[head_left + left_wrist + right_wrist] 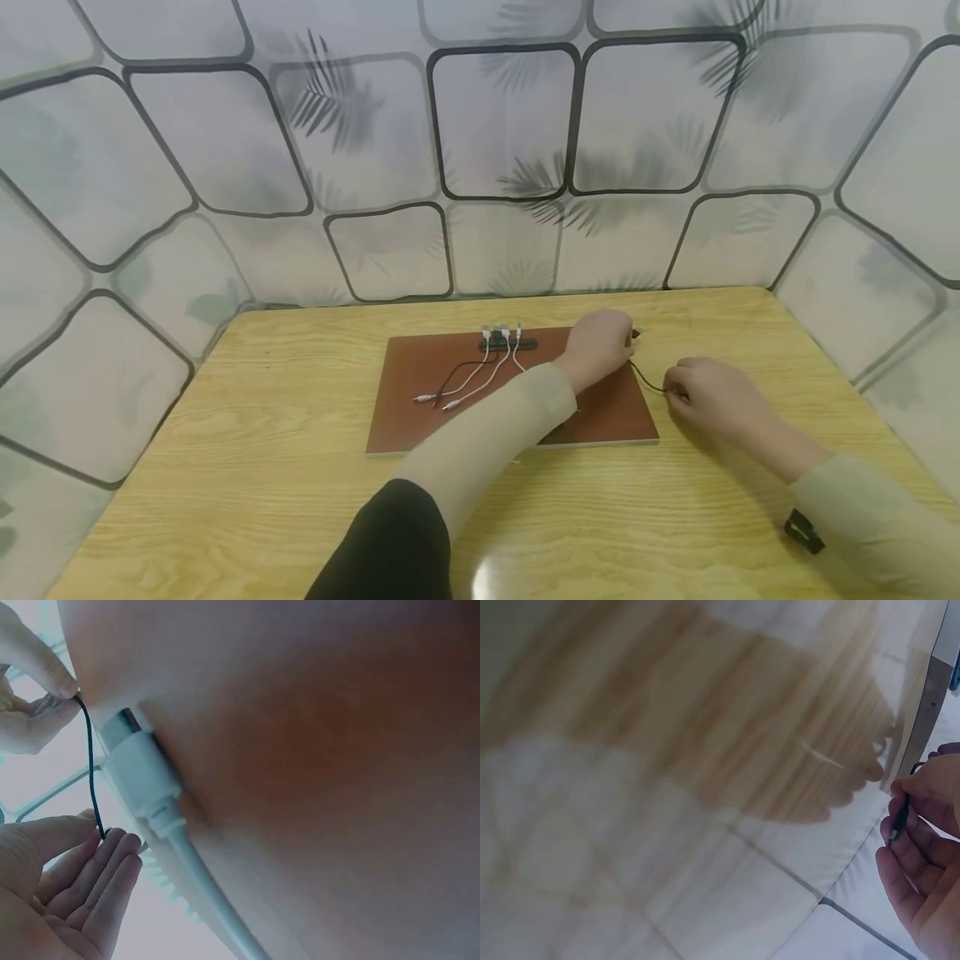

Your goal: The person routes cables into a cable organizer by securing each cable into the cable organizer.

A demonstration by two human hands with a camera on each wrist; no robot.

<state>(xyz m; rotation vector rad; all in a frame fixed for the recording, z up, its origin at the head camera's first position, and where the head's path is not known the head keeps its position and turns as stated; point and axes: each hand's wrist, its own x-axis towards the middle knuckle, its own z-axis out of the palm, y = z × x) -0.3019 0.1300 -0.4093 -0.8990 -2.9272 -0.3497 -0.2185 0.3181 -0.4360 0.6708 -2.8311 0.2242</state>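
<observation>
My left hand [598, 346] reaches over the right part of a brown board [397, 367] and pinches a thin black cable [647, 379]. A dark tip of it shows beyond the fingers. Off the board's right edge, my right hand [716, 398] holds the cable's other end; in the right wrist view its thumb and fingers grip a small black plug [900, 819]. Between the two hands the cable hangs in a short curve, seen as a black line [91, 761] in the left wrist view. There, a white cable plug [142, 769] lies on the board close to the camera.
At the board's back edge sits a black cable holder [529, 343] with several plugs in it. White cables [480, 387] and a black one trail from it over the board. Wood-grain table [300, 500] lies all round. Patterned fabric walls [502, 125] enclose the back and sides.
</observation>
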